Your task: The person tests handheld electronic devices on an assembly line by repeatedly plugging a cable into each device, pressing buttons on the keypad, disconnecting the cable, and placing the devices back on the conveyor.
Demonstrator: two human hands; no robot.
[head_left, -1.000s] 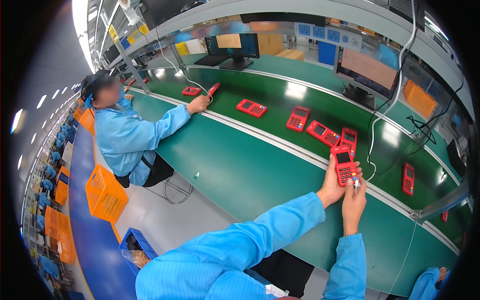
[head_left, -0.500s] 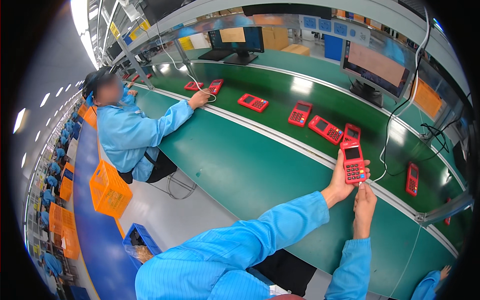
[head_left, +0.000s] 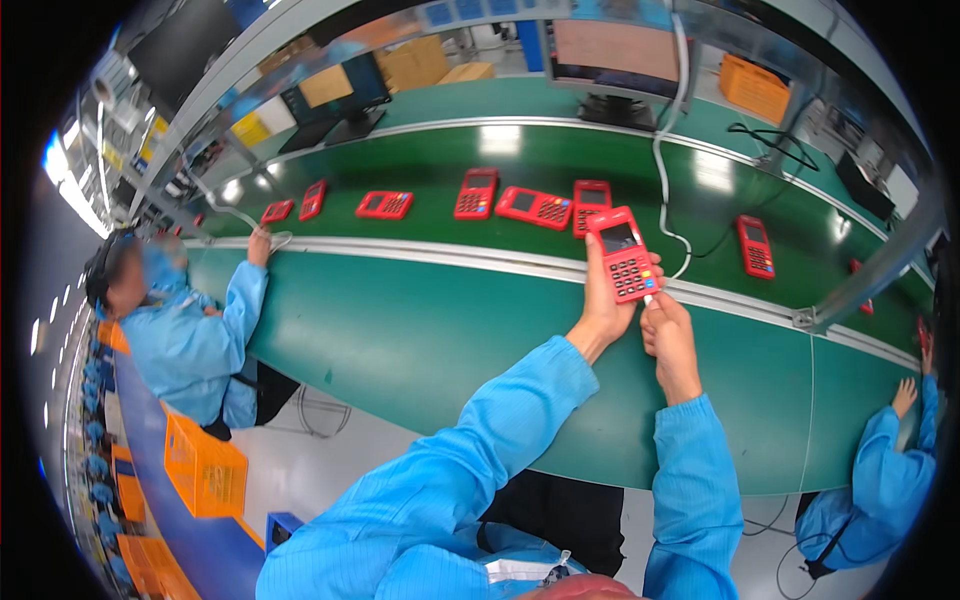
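Note:
My left hand [head_left: 600, 303] is wrapped round a red card payment terminal [head_left: 622, 250], its screen and keypad facing up toward me, held above the bench's near strip. Closed in a pinch at the terminal's lower edge, my right hand [head_left: 673, 345] grips a white cable plug [head_left: 649, 299]; whether it is fully in the port cannot be made out. The white cable [head_left: 662, 190] hangs from above and loops down behind the terminal. Just beyond my left hand, another red terminal [head_left: 592, 196] lies on the dark green belt, partly covered by the held one.
Several more red terminals [head_left: 476, 193] lie along the belt [head_left: 420, 165]. A metal post [head_left: 870, 272] rises at the right. Co-workers in blue sit at the left [head_left: 190, 340] and right [head_left: 880, 485]. A monitor [head_left: 615, 60] stands behind; an orange crate [head_left: 203, 465] is at lower left.
The view has swung to the right, so the bench and co-worker on the left sit further left, and the right-hand co-worker shows more. Both hands keep the same hold on terminal and plug.

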